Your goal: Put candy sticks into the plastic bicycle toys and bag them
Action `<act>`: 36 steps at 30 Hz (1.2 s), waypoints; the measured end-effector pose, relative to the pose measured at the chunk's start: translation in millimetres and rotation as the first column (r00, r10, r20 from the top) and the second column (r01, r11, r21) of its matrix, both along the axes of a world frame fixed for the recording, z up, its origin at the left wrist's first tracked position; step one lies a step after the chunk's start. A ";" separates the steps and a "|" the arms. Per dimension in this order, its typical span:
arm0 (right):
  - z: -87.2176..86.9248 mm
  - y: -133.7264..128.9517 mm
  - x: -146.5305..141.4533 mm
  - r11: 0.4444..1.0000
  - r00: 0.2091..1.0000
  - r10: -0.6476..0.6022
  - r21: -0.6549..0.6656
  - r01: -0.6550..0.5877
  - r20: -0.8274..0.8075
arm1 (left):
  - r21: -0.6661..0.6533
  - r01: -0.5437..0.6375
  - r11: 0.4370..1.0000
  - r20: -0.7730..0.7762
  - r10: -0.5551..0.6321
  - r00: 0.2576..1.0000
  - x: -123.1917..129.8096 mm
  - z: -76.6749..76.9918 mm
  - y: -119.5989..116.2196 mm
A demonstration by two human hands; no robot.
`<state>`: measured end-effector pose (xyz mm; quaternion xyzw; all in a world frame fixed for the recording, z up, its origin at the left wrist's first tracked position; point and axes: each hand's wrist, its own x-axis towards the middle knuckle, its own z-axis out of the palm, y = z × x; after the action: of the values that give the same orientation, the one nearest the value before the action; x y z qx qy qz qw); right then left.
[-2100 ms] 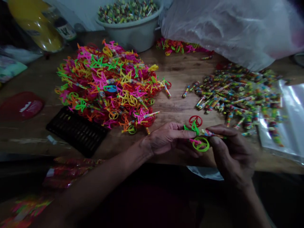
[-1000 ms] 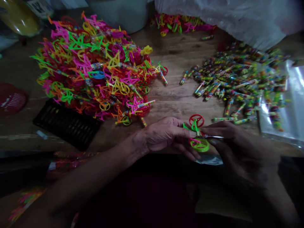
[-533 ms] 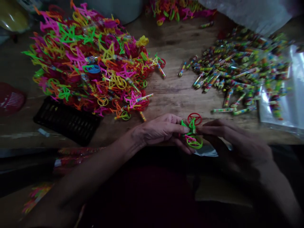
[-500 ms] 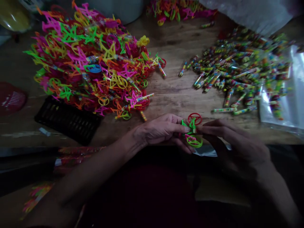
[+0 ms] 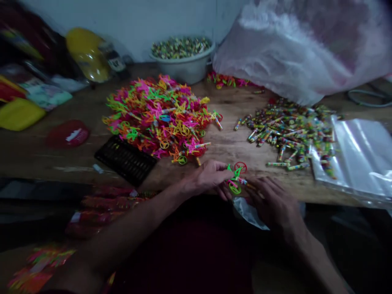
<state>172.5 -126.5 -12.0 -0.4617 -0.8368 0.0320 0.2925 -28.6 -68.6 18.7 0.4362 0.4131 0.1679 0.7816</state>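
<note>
the left hand's fingers are pinching a thin plastic toy over the surface's near edge; the right hand's are curling beside a slim patterned tube, grip too blurred to tell. they seem to be joining both, probably needing steady alignment.

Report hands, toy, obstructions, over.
Left hand holding toy. Right hand at tube, grip blurred. Tube end by toy frame. Plastic below, off toy.

Shows, upper left, a glossy yellow container beside a dark, pale-labelled bottle; left, a bright yellow object and a rounded red object with white markings; far right, a thin grey loop.
</note>
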 end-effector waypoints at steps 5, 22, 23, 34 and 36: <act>8.3 -7.3 -25.5 0.999 0.978 0.028 0.033 -0.036 0.206 | 0.386 -0.007 0.922 -0.281 0.124 0.952 -17.2 15.5 -34.7; 3.5 33.3 -173.6 0.912 0.939 0.342 0.256 -0.321 -0.042 | 0.993 -0.053 0.109 -0.094 0.969 0.231 -207.5 5.2 -39.5; 5.1 43.0 -193.1 0.903 0.938 0.346 0.279 -0.326 -0.022 | 0.996 -0.001 0.084 -0.084 0.991 0.101 -220.8 -7.3 -32.6; -30.4 144.4 -268.2 0.855 0.876 0.481 0.199 -0.478 0.035 | 0.839 0.183 0.512 -0.498 0.859 -0.117 -241.5 -54.3 33.8; -29.7 155.5 -255.9 0.847 0.864 0.499 0.172 -0.502 0.064 | 0.835 0.150 0.530 -0.512 0.847 -0.143 -229.4 -54.8 38.0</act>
<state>-83.4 29.0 -41.7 -0.1991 -0.9299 0.0263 0.3081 -258.0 -30.6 -36.1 0.5044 0.8386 0.1936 -0.0703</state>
